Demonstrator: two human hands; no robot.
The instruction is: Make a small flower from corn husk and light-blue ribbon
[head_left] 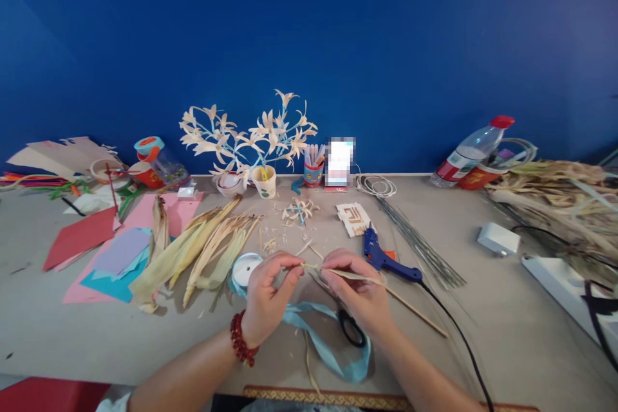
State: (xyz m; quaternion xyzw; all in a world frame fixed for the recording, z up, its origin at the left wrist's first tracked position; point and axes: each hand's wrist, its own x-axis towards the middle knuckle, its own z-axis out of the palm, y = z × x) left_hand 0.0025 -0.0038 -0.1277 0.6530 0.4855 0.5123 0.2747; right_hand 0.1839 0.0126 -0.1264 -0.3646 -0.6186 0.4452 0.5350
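Over the middle of the table, my left hand [270,296] pinches one end of a thin, pale green corn husk strip [310,265] between thumb and fingers. My right hand [367,299] grips the same strip a short way along, and its loose tail runs back across that hand. Below the hands, light blue ribbon [316,338] trails in a loop from a white spool [247,267] left of my left hand. Scissors with black handles [351,329] lie partly under my right hand. A thin wooden stick [420,317] sticks out to its right.
A blue glue gun [389,261] with its cord lies to the right, near a bundle of wires [420,238]. Corn husks [188,257] and coloured paper [120,254] cover the left. Husk flowers in a cup [264,183] stand behind. A power strip [564,296] is far right.
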